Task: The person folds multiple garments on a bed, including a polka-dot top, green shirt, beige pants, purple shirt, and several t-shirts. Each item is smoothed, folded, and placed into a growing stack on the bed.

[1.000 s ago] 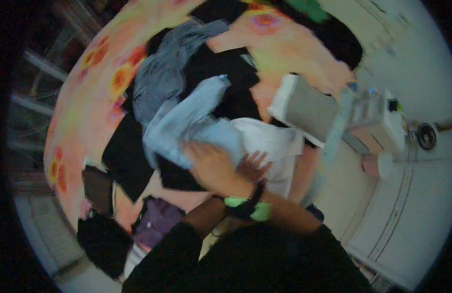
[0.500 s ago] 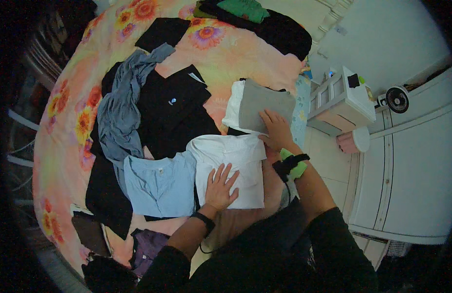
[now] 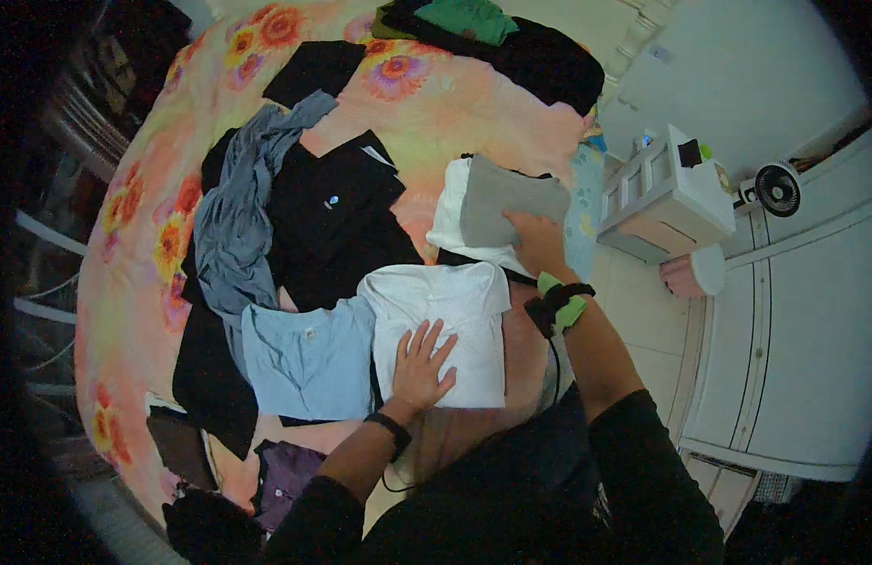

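A folded white collared shirt (image 3: pixel 483 325) lies near me on the bed, and my left hand (image 3: pixel 422 367) rests flat on it with the fingers spread. Farther right, a folded grey garment (image 3: pixel 497 202) sits on top of a white one (image 3: pixel 448 221), with some black cloth under them. My right hand (image 3: pixel 540 247) touches the near right part of the grey garment, fingers stretched out and holding nothing. Beside the white shirt, on its left, a folded light blue shirt (image 3: pixel 309 363) lies flat.
The flowered bed (image 3: pixel 427 122) carries black garments (image 3: pixel 347 207), a crumpled grey-blue garment (image 3: pixel 234 221), a purple garment (image 3: pixel 287 480) and a green cloth (image 3: pixel 469 21) on a dark pile. Right of the bed stand a white cabinet (image 3: pixel 681 202), a small fan (image 3: pixel 777 188) and a pink bin (image 3: pixel 692 271).
The whole view has shifted slightly. My right hand has drawn a little toward me on the grey garment, while my left hand stays flat on the white shirt.
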The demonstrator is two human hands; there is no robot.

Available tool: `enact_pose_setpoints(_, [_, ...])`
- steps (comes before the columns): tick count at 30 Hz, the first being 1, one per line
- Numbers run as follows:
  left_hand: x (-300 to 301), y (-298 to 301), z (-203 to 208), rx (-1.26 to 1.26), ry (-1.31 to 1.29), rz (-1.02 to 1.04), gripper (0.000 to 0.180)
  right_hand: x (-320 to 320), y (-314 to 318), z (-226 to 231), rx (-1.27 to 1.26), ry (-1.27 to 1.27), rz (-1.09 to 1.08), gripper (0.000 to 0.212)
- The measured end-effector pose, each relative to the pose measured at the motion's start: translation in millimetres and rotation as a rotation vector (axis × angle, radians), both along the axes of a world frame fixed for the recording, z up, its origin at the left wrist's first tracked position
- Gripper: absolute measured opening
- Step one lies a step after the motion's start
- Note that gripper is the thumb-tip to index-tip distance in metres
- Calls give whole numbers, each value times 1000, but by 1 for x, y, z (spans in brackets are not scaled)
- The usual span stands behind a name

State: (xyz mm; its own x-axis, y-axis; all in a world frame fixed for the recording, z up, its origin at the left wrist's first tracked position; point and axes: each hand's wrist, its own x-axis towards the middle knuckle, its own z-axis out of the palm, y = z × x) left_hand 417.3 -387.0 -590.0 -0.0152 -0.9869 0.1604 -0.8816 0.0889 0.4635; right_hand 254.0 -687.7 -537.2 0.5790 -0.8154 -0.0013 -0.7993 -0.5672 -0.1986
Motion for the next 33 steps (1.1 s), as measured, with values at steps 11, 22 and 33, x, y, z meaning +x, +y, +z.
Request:
enact_pose_setpoints(11, [1, 0, -2, 13, 31, 6, 60, -45, -45, 66, 707, -1307, -430, 49])
enact_pose_setpoints(22, [2, 1, 2, -11, 33, -2, 59, -42, 29, 95, 1106, -1691, -362, 45])
enact_pose_setpoints(33, [0, 3, 0, 109, -44, 5, 55, 108, 144, 116, 1318, -1452, -172, 42])
